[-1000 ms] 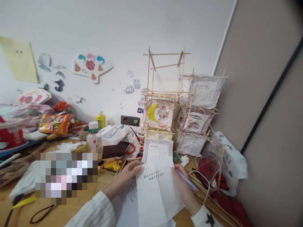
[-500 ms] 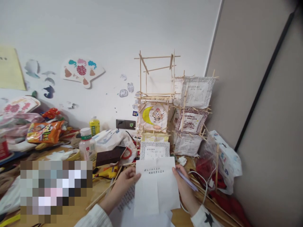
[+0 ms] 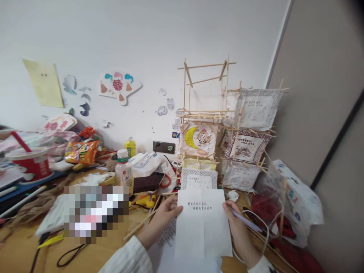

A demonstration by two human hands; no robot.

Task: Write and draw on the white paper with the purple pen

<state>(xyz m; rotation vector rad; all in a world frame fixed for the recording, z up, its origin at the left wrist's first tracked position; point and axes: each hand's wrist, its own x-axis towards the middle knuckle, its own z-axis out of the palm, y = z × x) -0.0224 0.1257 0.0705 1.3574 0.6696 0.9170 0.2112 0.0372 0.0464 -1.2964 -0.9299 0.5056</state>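
Observation:
A creased white sheet of paper (image 3: 202, 231) with two short lines of handwriting is held up in front of me. My left hand (image 3: 165, 214) pinches its left edge between thumb and fingers. At the right edge my right hand (image 3: 237, 227) grips the paper, with a light purple pen (image 3: 248, 222) also lying in that hand. More white sheets (image 3: 196, 265), one bearing rows of writing, lie beneath on the table. Just beyond the paper stands a wooden-stick frame (image 3: 205, 66) with drawn panels, including a yellow moon panel (image 3: 200, 139).
Right of the frame stands a second stick tower (image 3: 250, 146). A pinkish bottle (image 3: 124, 172), dark phone (image 3: 148, 182) and yellow glue gun (image 3: 146, 201) are left. A red cup (image 3: 31, 165) with a straw sits farther left. Plastic bags (image 3: 301, 197) and a white cable (image 3: 267, 235) lie right.
My view has swung left, so everything appears farther right, and the red cup and yellow wall paper show more fully. Both hands keep hold of the sheet.

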